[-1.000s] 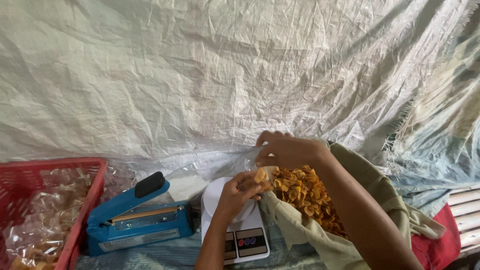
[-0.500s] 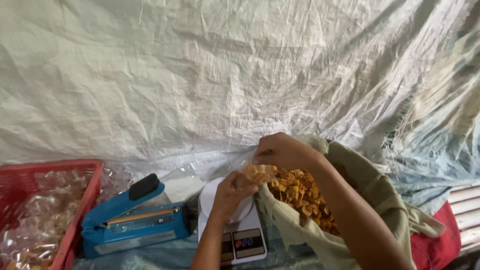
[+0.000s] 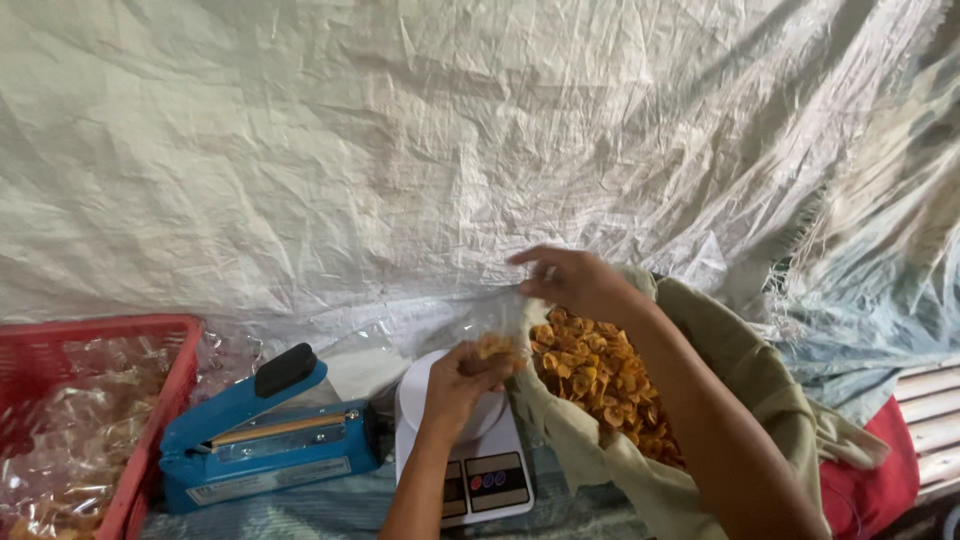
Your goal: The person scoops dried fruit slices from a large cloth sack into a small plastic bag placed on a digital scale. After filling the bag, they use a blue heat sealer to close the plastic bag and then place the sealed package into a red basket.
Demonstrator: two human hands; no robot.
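Note:
My left hand [image 3: 458,385] is closed around a small handful of golden fried chips [image 3: 495,347], held just above a white digital scale [image 3: 480,470]. My right hand [image 3: 570,280] pinches the top edge of a clear plastic bag [image 3: 480,315] that hangs open between both hands. Directly right of the scale, a large olive cloth sack [image 3: 740,380] lies open, full of the same chips [image 3: 600,375]. My right forearm crosses over the sack.
A blue heat sealer with a black handle [image 3: 265,430] stands left of the scale. A red plastic crate [image 3: 150,420] holding sealed clear packets sits at the far left. A crumpled white tarp [image 3: 450,150] hangs behind. Red cloth [image 3: 885,470] and wooden slats [image 3: 935,420] lie at the right.
The view has shifted slightly to the left and up. My right hand lifted the bag's edge a little higher, and my left hand has stayed with the chips above the scale.

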